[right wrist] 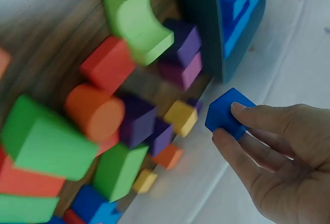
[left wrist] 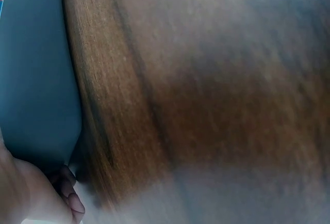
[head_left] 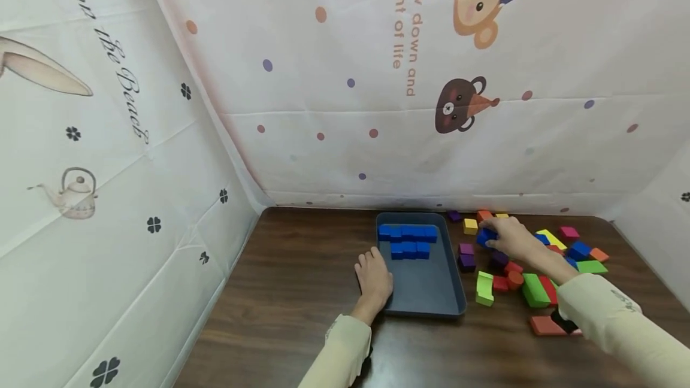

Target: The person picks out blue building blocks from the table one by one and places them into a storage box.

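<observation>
My right hand (head_left: 512,238) pinches a blue block (right wrist: 227,113) between thumb and fingers, above the loose blocks just right of the tray. One face of that block looks many-sided in the right wrist view. My left hand (head_left: 374,280) grips the left rim of the dark grey tray (head_left: 426,298), its fingers along the outer side. In the left wrist view those fingers (left wrist: 69,193) curl by the tray wall (left wrist: 41,79). Inside the tray are two rows of blue blocks, a longer back row (head_left: 406,233) and a shorter front row (head_left: 409,251).
Loose blocks lie right of the tray: a light green arch (head_left: 484,289), an orange cylinder (head_left: 515,280), a green block (head_left: 535,290), a blue block (head_left: 579,250), purple, red and yellow ones. A printed cloth (head_left: 334,154) hangs behind the brown table (head_left: 302,268).
</observation>
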Available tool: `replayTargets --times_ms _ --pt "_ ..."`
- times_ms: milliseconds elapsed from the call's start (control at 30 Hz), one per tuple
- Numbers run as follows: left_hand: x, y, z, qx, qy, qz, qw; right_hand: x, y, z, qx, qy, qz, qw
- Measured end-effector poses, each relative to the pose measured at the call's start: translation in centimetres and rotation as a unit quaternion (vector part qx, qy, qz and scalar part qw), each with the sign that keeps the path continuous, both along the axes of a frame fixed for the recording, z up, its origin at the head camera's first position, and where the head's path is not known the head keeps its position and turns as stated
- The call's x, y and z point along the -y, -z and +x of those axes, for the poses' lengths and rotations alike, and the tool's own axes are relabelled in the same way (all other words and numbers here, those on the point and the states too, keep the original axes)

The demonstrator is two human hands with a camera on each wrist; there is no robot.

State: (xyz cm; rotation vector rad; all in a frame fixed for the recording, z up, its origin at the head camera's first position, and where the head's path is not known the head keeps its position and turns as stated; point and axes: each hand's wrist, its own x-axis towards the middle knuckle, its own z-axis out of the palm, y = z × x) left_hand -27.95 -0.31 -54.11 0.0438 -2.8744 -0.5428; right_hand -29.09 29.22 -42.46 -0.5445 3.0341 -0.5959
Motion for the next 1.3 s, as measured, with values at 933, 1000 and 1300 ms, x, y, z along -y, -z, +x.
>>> replayTargets --times_ms 933,1000,1300 --pt "0.2 -0.1 -0.3 0.000 -0.004 0.010 0.9999 8.8 2.8 -3.0 -0.018 -0.105 0.000 0.994" --pt "0.1 -0.1 -0.2 -0.004 -0.005 0.009 0.9999 8.9 3.0 -2.9 -0.015 -0.100 0.002 0.995" --pt "0.2 0.2 -0.1 0.004 -0.012 0.000 0.9999 9.2 3.1 -3.0 -0.010 -0.085 0.021 0.996"
